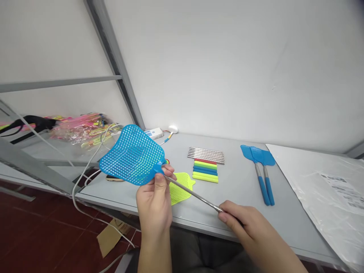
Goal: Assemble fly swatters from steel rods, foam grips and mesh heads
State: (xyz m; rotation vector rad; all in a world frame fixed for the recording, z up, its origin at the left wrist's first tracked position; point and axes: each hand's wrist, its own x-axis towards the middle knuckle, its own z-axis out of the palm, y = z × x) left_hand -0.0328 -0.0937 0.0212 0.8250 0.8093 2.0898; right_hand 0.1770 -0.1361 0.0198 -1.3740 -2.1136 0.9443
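A blue fly swatter head (132, 155) with a perforated, slightly curved blade is raised above the table at centre left. My left hand (156, 195) is closed around its neck, thumb on top, where the head meets a thin metal rod (196, 195). My right hand (244, 222) is closed on the rod's other end; a dark bit shows at the fingers, and the rest is hidden in the palm. Beneath the rod, a yellow-green swatter head (180, 188) lies flat, partly covered by my left hand.
Several metal rods (206, 154) lie in a row behind coloured grip sleeves (205, 171). Blue fly swatters (263, 178) lie to the right, beside a white plastic bag (315, 178). At left are a grey metal frame (113, 49), a white cable (74, 189) and bagged colourful items (82, 127).
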